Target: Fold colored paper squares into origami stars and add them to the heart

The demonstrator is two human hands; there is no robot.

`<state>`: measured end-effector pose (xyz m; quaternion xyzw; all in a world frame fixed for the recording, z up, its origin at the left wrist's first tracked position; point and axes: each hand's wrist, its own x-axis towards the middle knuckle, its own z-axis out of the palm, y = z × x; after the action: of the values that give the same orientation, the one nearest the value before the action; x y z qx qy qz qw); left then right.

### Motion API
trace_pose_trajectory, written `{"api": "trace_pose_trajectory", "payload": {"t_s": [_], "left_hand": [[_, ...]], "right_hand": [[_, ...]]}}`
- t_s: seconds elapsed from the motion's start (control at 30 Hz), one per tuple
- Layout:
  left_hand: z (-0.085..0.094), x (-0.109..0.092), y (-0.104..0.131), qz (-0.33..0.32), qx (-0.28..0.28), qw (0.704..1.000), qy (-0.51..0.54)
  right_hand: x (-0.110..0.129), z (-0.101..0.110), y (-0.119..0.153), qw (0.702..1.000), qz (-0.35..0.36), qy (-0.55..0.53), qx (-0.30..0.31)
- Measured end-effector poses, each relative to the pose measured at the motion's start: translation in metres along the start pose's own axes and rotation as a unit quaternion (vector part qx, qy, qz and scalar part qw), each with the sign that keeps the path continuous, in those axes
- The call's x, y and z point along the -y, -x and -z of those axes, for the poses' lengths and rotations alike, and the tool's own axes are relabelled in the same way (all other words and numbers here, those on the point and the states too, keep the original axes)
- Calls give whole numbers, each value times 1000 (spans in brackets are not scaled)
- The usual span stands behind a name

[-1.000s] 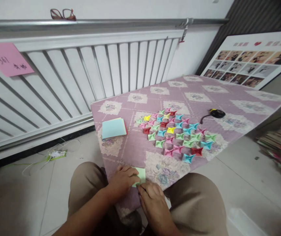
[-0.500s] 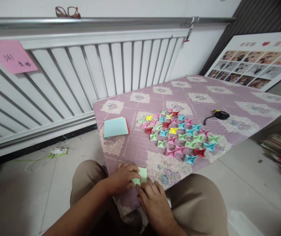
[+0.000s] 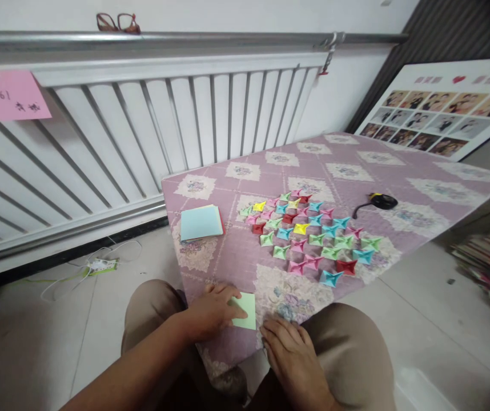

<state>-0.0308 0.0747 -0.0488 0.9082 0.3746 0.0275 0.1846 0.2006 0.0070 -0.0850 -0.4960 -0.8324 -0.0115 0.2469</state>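
Note:
A light green paper square (image 3: pixel 247 311) lies flat near the table's front corner. My left hand (image 3: pixel 216 311) rests on its left part with the fingers spread. Just right of the paper, my right hand (image 3: pixel 291 349) lies at the table edge, its fingers stretched out and not touching the sheet. Beyond them stands a group of several small folded paper shapes (image 3: pixel 300 229) in green, pink, blue, red and yellow. A stack of coloured paper (image 3: pixel 201 222), light blue on top, sits at the table's left side.
The table (image 3: pixel 228 260) has a purple floral cloth. A black object with a strap (image 3: pixel 382 201) lies at the right. Behind are a white radiator (image 3: pixel 176 114) and a photo board (image 3: pixel 442 114). A power strip (image 3: pixel 101 266) is on the floor, stacked papers (image 3: pixel 489 260) at the far right.
My right hand has moved right, off the green paper, and its fingers have straightened. More of the sheet shows. My left hand's fingers now lie flatter and more spread on it.

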Motion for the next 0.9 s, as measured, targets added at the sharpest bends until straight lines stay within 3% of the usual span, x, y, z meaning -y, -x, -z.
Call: {"api": "trace_pose_trajectory", "payload": {"t_s": [0.17, 0.3, 0.5, 0.67, 0.8, 0.9], "left_hand": [[-2, -2, 0, -4, -11, 999, -43], [-13, -8, 11, -16, -58, 994, -86], [-36, -19, 41, 30, -127, 983, -133], [-31, -15, 61, 61, -129, 981, -134], [-25, -18, 64, 106, -151, 977, -105], [-37, -30, 55, 129, -208, 965, -94]], "right_hand": [[24, -3, -7, 999, 32, -2, -16], [37, -23, -3, 999, -15, -23, -23], [34, -28, 1, 1000, -9, -25, -13], [33, -25, -1, 999, -12, -46, -13], [35, -27, -1, 998, -15, -55, -25], [35, -25, -3, 999, -15, -44, -24]]}}
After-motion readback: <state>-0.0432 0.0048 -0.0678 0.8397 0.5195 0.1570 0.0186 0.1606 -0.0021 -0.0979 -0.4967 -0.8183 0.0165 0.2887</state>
